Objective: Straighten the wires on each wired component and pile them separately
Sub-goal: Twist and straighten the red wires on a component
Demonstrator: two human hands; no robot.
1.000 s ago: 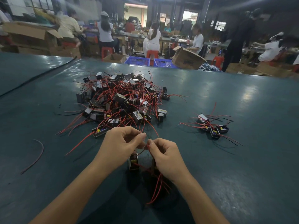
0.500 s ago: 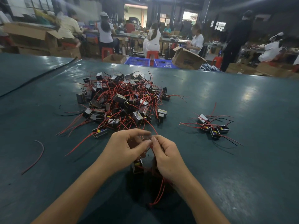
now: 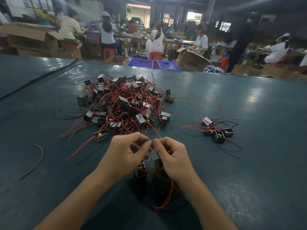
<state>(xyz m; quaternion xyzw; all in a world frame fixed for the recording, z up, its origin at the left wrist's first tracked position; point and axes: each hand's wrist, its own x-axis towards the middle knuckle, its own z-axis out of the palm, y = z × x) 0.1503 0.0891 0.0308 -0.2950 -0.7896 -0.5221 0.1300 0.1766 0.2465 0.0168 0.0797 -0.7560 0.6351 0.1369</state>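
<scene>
Lower centre: our left hand (image 3: 126, 155) and right hand (image 3: 172, 158) meet fingertip to fingertip, both curled and pinching a red wire (image 3: 153, 147), component (image 3: 140, 170) just beneath them.

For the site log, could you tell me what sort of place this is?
Probably a factory workshop: a heap of wired parts on a green table, cardboard boxes, and workers on red stools.

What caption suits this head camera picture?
Left hand and right hand pinch a red wire; tangled pile ahead, small pile right.
</scene>
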